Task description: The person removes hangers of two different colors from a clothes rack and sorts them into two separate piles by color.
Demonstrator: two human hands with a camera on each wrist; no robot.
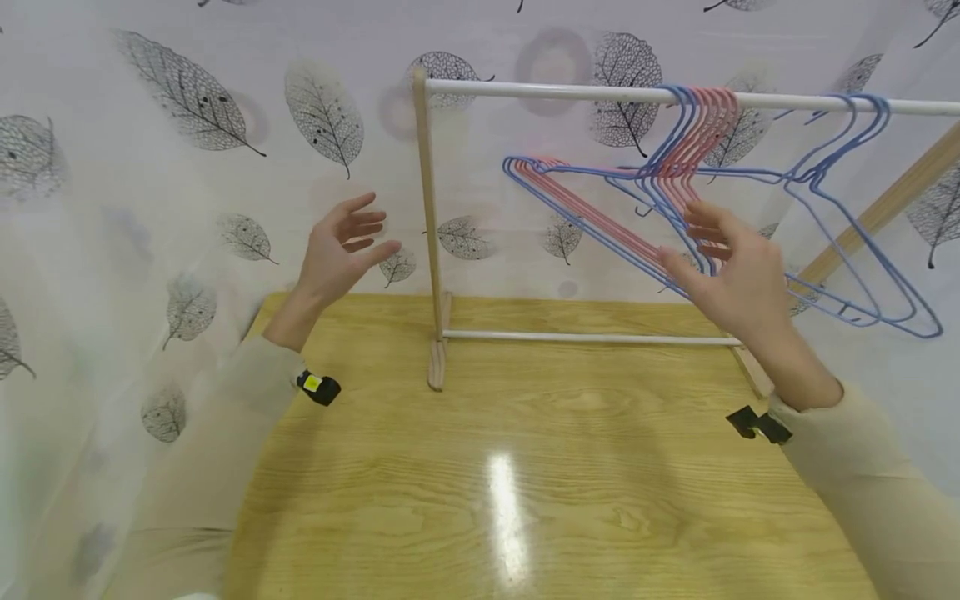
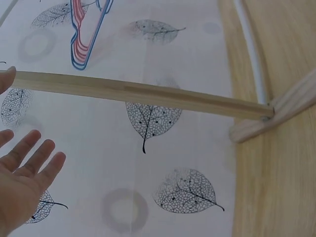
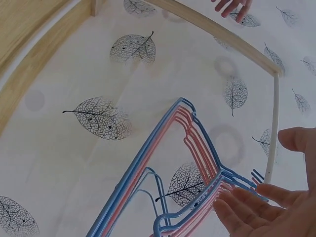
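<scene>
Blue and pink wire hangers (image 1: 600,225) hang bunched on the white rail (image 1: 540,90) of a wood-posted rack, with several blue hangers (image 1: 862,208) apart on the right. My right hand (image 1: 738,275) is held up in front of the bunch, fingers spread and holding nothing; it overlaps the lower hanger bars. In the right wrist view the hangers (image 3: 168,133) fan out beside its fingertips (image 3: 227,212). My left hand (image 1: 337,246) is raised left of the rack's left post (image 1: 429,208), thumb and fingers apart, nothing held. The left wrist view shows that post (image 2: 138,91) beyond the fingers.
The rack's wooden foot (image 1: 437,367) and white lower bar (image 1: 585,337) stand on a wood-grain table (image 1: 450,500). A pale curtain (image 1: 187,167) with leaf prints hangs behind. The slanted right post (image 1: 900,192) rises at the right.
</scene>
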